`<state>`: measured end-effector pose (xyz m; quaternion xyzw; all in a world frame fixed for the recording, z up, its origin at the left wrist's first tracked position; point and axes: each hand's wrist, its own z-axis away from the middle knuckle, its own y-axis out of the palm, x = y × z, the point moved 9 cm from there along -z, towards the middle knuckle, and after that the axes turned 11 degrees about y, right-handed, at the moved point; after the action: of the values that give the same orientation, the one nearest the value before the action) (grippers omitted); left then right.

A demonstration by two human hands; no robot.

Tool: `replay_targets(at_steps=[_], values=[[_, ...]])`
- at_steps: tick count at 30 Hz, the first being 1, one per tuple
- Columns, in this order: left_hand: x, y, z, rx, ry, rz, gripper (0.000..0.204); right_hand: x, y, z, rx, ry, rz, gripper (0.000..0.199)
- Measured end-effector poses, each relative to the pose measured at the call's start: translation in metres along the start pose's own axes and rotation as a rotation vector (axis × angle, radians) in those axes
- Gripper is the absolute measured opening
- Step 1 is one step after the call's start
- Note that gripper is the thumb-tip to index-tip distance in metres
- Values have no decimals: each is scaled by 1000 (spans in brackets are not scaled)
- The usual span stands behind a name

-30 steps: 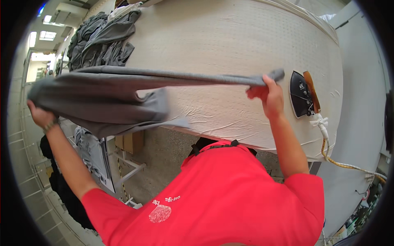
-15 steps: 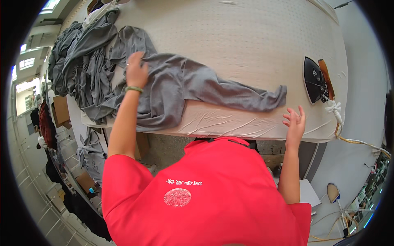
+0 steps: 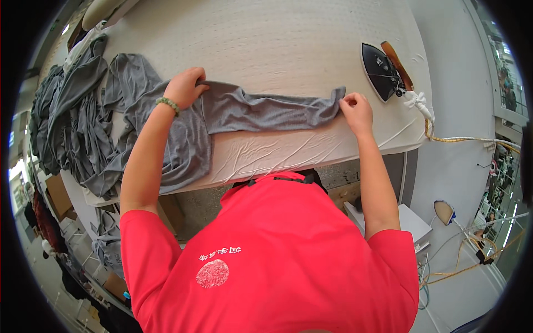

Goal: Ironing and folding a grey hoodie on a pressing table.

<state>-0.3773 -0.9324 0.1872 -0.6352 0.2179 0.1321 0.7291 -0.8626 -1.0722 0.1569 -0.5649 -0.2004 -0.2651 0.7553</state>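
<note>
A grey long-sleeved top (image 3: 183, 136) lies on the pale padded table, one sleeve (image 3: 266, 114) stretched out to the right. My left hand (image 3: 186, 87), with a green beaded bracelet at the wrist, pinches the cloth at the upper edge near the shoulder end of that sleeve. At the cuff, the fingertips of my right hand (image 3: 357, 112) are closed on the fabric. Wrinkles run along the sleeve. The left part of the top meets a heap of grey cloth.
An iron (image 3: 383, 72) with a wooden handle rests beyond my right hand, its wrapped cord (image 3: 472, 140) trailing right. Heaped grey garments (image 3: 69, 122) cover the table's left end. The creased table cover (image 3: 261, 152) ends close to my body.
My right hand has gone from open in the air to pinching the cuff. My left hand has moved from lying on the top to gripping near the shoulder. The view has shifted.
</note>
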Motion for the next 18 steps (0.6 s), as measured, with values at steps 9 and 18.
replay_targets(at_steps=[9, 18], values=[[-21, -51, 66, -181, -110, 2, 22, -5, 9, -16, 40, 56, -41, 29], [-33, -69, 95, -388, -83, -17, 15, 13, 5, -14, 10, -6, 93, 31]])
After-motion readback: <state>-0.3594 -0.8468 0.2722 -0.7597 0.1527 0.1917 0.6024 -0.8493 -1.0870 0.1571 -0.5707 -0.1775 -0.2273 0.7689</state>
